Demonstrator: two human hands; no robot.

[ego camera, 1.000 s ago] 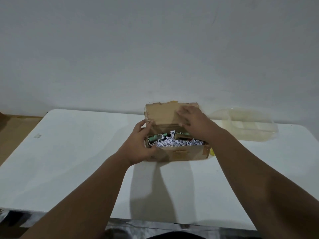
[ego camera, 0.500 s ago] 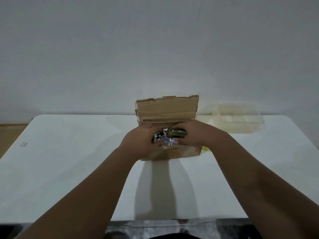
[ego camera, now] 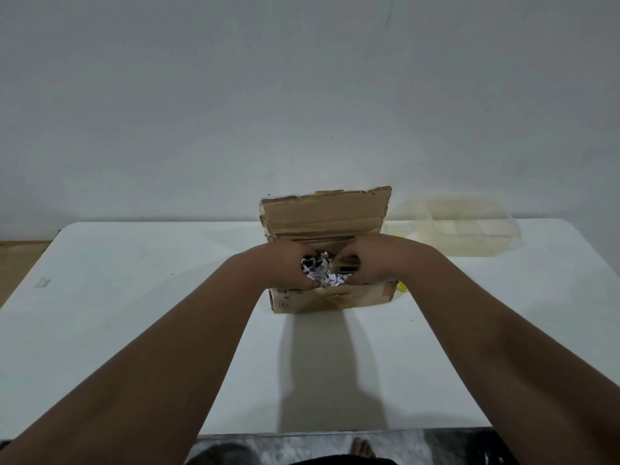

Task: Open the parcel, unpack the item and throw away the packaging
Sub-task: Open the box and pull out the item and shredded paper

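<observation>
Parcel (ego camera: 330, 298) lid up; L hand (ego camera: 285, 268) & R hand (ego camera: 375, 263) curled into shredded paper (ego camera: 322, 278); grip unclear.

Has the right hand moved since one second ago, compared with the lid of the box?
Yes. The right hand came down off the raised lid flap toward the person, and now reaches inside the cardboard box, into the shredded paper.

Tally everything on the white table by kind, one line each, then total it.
Cardboard box, lid flap up, both hands inside: 1
Shredded paper filling, one mass: 1
Dark item in the filling, partly hidden: 1
Clear plastic container: 1
Small yellow thing beside the box, unidentifiable: 1
Total: 5
</observation>
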